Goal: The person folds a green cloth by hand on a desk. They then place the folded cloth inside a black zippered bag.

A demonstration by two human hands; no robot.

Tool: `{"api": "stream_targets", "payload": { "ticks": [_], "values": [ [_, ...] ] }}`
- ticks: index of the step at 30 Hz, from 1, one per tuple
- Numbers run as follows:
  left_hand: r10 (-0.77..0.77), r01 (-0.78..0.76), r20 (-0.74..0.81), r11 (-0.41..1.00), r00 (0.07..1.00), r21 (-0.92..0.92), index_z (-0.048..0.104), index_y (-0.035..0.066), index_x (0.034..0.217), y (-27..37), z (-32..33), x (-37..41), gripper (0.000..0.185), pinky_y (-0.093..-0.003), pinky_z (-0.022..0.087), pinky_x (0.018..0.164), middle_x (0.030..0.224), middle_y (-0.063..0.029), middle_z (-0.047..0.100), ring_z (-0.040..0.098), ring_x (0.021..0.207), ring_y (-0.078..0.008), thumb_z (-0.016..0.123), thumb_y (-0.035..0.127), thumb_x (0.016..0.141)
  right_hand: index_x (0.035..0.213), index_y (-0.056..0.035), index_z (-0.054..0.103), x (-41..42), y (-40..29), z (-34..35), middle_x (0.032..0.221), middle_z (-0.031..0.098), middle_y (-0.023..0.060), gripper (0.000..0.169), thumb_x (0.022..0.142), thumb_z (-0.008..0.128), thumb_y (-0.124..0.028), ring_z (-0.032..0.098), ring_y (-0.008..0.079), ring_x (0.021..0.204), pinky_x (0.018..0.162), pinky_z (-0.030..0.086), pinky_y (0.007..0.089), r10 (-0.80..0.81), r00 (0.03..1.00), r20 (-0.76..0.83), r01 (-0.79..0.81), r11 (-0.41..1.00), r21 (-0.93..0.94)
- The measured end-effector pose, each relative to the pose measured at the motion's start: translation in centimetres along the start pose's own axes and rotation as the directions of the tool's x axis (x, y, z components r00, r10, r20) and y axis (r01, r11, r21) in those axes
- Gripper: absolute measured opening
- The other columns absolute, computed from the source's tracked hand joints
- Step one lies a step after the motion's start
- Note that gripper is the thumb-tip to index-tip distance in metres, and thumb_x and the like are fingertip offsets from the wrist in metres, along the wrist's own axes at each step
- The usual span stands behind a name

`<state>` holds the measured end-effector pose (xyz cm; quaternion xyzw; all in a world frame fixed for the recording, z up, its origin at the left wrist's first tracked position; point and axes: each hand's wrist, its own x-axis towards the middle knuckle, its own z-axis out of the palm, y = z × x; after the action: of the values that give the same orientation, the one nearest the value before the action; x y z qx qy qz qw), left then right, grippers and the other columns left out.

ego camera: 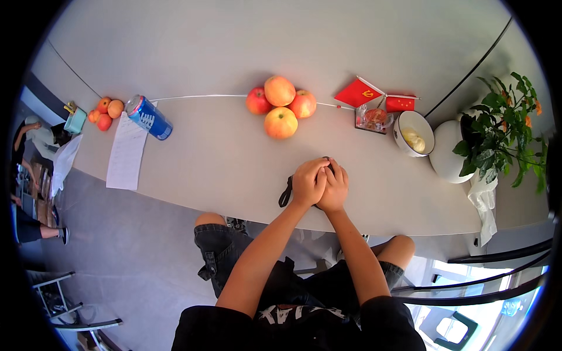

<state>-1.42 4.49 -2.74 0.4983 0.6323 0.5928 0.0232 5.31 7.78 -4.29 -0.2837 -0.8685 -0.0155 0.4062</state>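
My left hand point(308, 180) and my right hand point(335, 186) meet on the near part of the pale desk point(210, 162), fingers curled and thumbs side by side. Both close over a dark object point(330, 166), mostly hidden under them, so its kind is unclear. A black strap loop point(285, 192) sticks out to the left of my left hand. Beyond my hands sits a group of several red-yellow apples point(281, 123), one apparently resting on top. To the right are two small red flags point(359, 92) on white sticks, by a clear plastic-wrapped item point(373, 118).
A white bowl point(415, 131) with pale yellow food stands beside a round white pot point(448, 153) holding a leafy plant point(496, 140). Leftward are a blue can point(151, 120), written paper sheets point(125, 158), small orange-red fruits point(104, 115) and a teal container point(76, 119). Another person point(33, 223) is at far left.
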Motion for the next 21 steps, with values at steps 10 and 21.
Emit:
{"api": "stream_targets", "payload": {
  "ticks": [10, 21],
  "values": [
    [-0.141, 0.105, 0.322, 0.986, 0.936, 0.127, 0.044, 0.007, 0.095, 3.2, -3.6, -2.2, 0.035, -0.0361, 0.033, 0.077, 0.100, -0.0110, 0.044, 0.041, 0.092, -0.0266, 0.051, 0.023, 0.064, 0.084, -0.0068, 0.049, -1.3, -2.6, -2.6, 0.089, 0.047, 0.0056, 0.031, 0.059, 0.050, -0.023, 0.040, 0.0236, 0.091, 0.072, 0.030, 0.0368, -0.053, 0.990, 0.131, 0.047, 0.998, 0.050],
    [0.105, -0.257, 0.337, 0.856, 0.936, 0.449, 0.050, 0.009, 0.086, 4.3, -2.1, -3.0, 0.030, -0.0431, 0.029, 0.075, 0.096, -0.0092, 0.045, 0.041, 0.091, -0.0251, 0.052, 0.028, 0.063, 0.097, -0.0097, 0.043, -2.7, -3.7, -3.0, 0.089, 0.047, 0.0038, 0.036, 0.066, 0.043, -0.028, 0.039, 0.0198, 0.091, 0.079, 0.025, 0.0378, 0.009, 0.981, 0.193, -0.009, 1.000, -0.003]
  ]
}}
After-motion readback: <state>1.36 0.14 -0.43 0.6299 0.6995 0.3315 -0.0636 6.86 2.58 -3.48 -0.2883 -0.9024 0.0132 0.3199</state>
